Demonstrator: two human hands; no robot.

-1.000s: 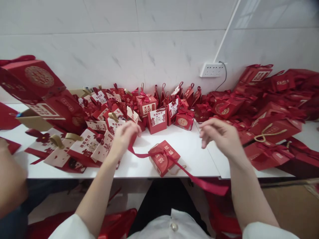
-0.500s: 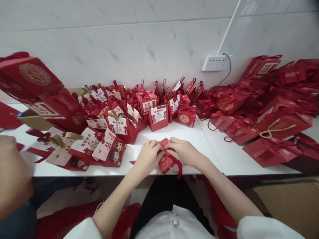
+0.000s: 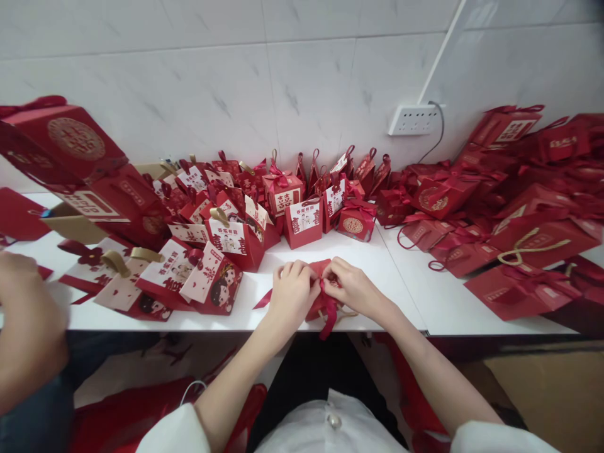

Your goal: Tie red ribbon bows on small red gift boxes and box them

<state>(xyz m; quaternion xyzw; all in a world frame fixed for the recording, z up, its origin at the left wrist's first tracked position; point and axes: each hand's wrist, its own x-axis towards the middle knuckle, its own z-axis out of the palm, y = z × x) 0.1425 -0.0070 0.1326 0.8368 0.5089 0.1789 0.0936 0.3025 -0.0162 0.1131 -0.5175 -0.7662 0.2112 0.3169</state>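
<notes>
In front of me at the table's near edge lies a small red gift box [image 3: 318, 309], partly covered by my fingers. A dark red ribbon [image 3: 329, 318] runs over its top and hangs down on the near side; another end sticks out left of my left hand. My left hand [image 3: 293, 290] is closed, its fingertips pinching the ribbon above the box. From the right, my right hand [image 3: 352, 289] also pinches the ribbon, and the two hands' fingertips nearly meet. A tan cord [image 3: 348, 313] shows beside the box, below my right hand.
Several finished red boxes [image 3: 304, 223] stand behind my hands along the wall. Stacked boxes [image 3: 75, 135] rise at the left, and a large pile [image 3: 533, 233] fills the right. A power strip [image 3: 414, 119] is on the wall. Another person's hand [image 3: 28, 321] is at far left.
My fingers have shifted on the ribbon, and my right hand has bunched it over the box. The hanging ribbon end has moved slightly left. The whole view has shifted a little.
</notes>
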